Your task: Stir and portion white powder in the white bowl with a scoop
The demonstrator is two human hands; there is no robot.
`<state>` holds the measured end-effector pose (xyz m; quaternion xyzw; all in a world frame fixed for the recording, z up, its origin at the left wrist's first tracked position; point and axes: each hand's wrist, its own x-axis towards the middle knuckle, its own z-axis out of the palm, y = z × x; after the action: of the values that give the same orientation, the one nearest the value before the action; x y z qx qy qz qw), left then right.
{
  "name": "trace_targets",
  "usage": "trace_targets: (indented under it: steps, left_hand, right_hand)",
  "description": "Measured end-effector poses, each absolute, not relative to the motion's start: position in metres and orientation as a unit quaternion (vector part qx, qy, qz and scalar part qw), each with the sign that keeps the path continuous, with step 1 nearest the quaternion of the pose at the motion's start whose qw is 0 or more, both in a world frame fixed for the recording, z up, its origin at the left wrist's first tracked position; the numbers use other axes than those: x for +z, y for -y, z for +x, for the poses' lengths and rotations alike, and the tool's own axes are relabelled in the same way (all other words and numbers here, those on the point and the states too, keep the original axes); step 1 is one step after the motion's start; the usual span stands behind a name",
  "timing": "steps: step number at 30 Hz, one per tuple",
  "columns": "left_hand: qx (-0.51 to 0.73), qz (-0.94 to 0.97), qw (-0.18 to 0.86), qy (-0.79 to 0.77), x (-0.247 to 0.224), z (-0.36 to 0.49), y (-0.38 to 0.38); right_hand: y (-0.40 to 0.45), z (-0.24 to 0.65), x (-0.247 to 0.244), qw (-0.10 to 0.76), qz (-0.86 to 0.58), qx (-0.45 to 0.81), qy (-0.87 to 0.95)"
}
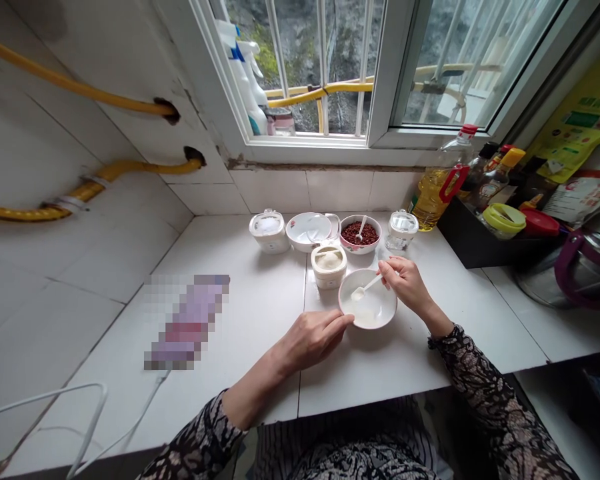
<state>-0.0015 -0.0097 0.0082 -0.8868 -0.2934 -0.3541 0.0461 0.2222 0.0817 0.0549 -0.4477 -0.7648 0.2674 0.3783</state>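
Observation:
My right hand [404, 281] pinches the handle of a small white spoon [359, 293], whose scoop is over the inside of a white bowl [368, 323] with a pink rim. Something pale lies in the scoop. At the bowl's lower left rim, my left hand [317, 335] grips the edge with its fingers pressed together. Just behind the bowl stands an open cream container [329, 279] of pale powder. Farther back, a bowl of dark red beans [359, 233] holds another white spoon.
At the back are a white bowl [300, 227], a lidded white jar [270, 235] and a clear-lidded jar [401, 230]. An oil bottle [433, 193] and a black box [460, 237] of bottles stand right, near a kettle [545, 270]. A cable [143, 412] lies left.

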Motion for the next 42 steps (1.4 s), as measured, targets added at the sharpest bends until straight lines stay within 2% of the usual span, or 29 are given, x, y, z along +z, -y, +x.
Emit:
trace_targets:
  steps: [5, 9, 12, 15, 18, 22, 27, 31, 35, 39, 42]
  left_hand:
    - [-0.356, -0.885, 0.050, 0.297, 0.008, -0.001, 0.009]
    - [-0.360, -0.884, 0.052, 0.293, 0.009, 0.000, 0.009]
    - [-0.359, -0.885, 0.052, 0.293, 0.010, 0.001, 0.009]
    - [-0.356, -0.884, 0.056, 0.297, 0.010, 0.001, 0.009]
    - [-0.356, -0.883, 0.061, 0.299, 0.009, 0.001, 0.008]
    - [-0.353, -0.883, 0.068, 0.301, 0.009, 0.002, 0.008]
    - [-0.353, -0.883, 0.076, 0.300, 0.012, 0.002, 0.009]
    - [-0.352, -0.884, 0.080, 0.297, 0.013, 0.002, 0.009]
    - [-0.354, -0.883, 0.073, 0.298, 0.013, 0.001, 0.009]
    - [-0.359, -0.882, 0.058, 0.299, 0.012, 0.001, 0.010]
    - [-0.364, -0.880, 0.042, 0.301, 0.010, 0.001, 0.010]
  right_hand:
    - [-0.089, 0.220, 0.050, 0.401, -0.471, 0.405, 0.674]
    - [-0.099, 0.212, 0.057, 0.435, -0.451, 0.388, 0.676]
    - [-0.101, 0.202, 0.074, 0.466, -0.431, 0.283, 0.719]
    - [-0.099, 0.189, 0.088, 0.485, -0.403, 0.088, 0.771]
    - [-0.095, 0.178, 0.090, 0.437, -0.349, -0.068, 0.826]
    - [-0.090, 0.174, 0.085, 0.384, -0.303, -0.139, 0.861]
    - [-0.088, 0.183, 0.092, 0.447, -0.323, -0.108, 0.827]
    - [-0.084, 0.198, 0.093, 0.468, -0.352, 0.020, 0.810]
    - [-0.078, 0.213, 0.083, 0.385, -0.345, 0.099, 0.850]
    - [-0.071, 0.216, 0.070, 0.284, -0.313, 0.017, 0.906]
    - [-0.067, 0.209, 0.061, 0.259, -0.300, -0.001, 0.918]
